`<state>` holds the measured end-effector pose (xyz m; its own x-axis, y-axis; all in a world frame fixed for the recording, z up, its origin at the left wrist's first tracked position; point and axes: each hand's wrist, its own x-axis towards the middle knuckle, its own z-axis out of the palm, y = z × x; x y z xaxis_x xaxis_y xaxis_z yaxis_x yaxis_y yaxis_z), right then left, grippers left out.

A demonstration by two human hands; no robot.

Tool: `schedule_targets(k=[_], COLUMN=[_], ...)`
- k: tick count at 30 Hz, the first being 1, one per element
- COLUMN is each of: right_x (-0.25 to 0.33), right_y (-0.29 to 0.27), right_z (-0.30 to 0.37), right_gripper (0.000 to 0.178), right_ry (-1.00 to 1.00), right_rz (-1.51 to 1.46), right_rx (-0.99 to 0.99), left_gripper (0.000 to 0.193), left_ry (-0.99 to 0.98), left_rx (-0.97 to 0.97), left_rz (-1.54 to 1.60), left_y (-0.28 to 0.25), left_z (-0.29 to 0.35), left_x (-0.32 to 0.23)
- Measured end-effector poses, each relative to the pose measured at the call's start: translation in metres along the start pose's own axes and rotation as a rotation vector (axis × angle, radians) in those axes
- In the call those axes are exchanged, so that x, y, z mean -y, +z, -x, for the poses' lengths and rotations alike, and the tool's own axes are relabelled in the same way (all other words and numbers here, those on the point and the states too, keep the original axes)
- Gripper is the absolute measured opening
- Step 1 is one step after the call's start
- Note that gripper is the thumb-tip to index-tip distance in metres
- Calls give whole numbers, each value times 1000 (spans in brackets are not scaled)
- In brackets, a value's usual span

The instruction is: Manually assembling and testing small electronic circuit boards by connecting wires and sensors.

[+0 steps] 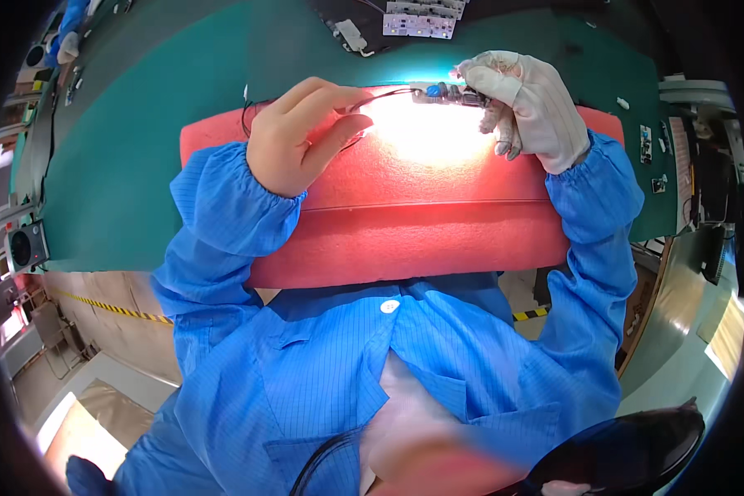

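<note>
My right hand [525,103], in a white glove with worn, greyed fingertips, pinches the right end of a small circuit board [450,93]. The board carries a round blue part and several dark parts, and it is over the far part of a pink padded cushion [405,215]. From its left end a thin black wire [384,97] runs to my left hand [306,136]. That hand is bare, its fingers curled round the wire, with thumb and forefinger bent toward the board. Bright white light washes out the cushion below the board.
A green mat [140,165] covers the bench under the cushion. At the far side lie white boards with small square parts [419,25] and a whitish connector with leads [351,35]. Small boards [646,145] lie at the right. A black box-shaped device [26,246] stands at the left edge.
</note>
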<state>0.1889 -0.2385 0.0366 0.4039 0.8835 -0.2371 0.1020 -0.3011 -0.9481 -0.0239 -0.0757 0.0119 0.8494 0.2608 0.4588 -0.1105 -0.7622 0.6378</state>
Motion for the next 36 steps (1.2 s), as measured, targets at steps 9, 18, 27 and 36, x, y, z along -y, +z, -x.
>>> schedule_targets(k=[9,18,27,36], right_x=[-2,-30,-33,-11], right_y=[9,-9,-7,19], right_z=[-1,-9,-44,-54], right_gripper=[40,47,31,23], right_ry=[-14,-495,-917,-958], right_rz=[29,369,661,1071], right_rx=[-62,-43,-450,-541], left_gripper=[20,18,16,11], left_ry=[9,101,-78,-270], left_rx=[45,-31,18,-603], left_rz=[-33,-74,103,750], left_y=[-3,-4,3,-43], left_z=[2,-6,4,-17], left_x=[-1,3,5,56])
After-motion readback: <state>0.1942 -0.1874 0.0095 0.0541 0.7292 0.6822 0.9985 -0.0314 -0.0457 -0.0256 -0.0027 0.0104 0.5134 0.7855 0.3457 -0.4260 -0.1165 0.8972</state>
